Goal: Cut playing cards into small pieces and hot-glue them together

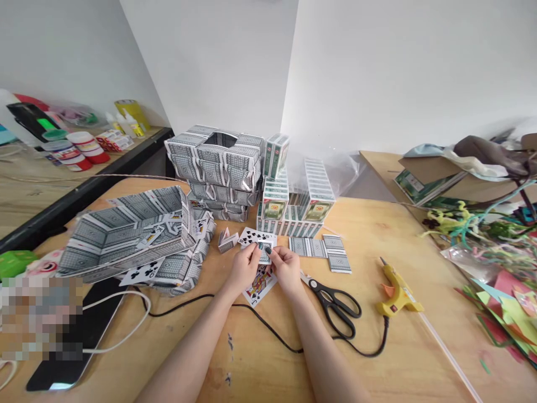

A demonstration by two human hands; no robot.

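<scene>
Between my left hand (245,267) and my right hand (287,270) is a playing card (265,256), its patterned back towards me. Thumbs and fingers of both hands pinch it from either side. Under my hands lie a face-up jack (257,291) and, just beyond, a spade card (251,237). A small folded card piece (227,240) stands left of them. Patterned-back cards (308,247) lie flat to the right, near black-handled scissors (335,302).
Boxes built from cards (213,162) and stacked card packs (293,210) stand behind. At left is an open card tray (126,229) over a phone-like black slab (90,324). A yellow glue gun (396,291) lies right, its black cord crossing the table.
</scene>
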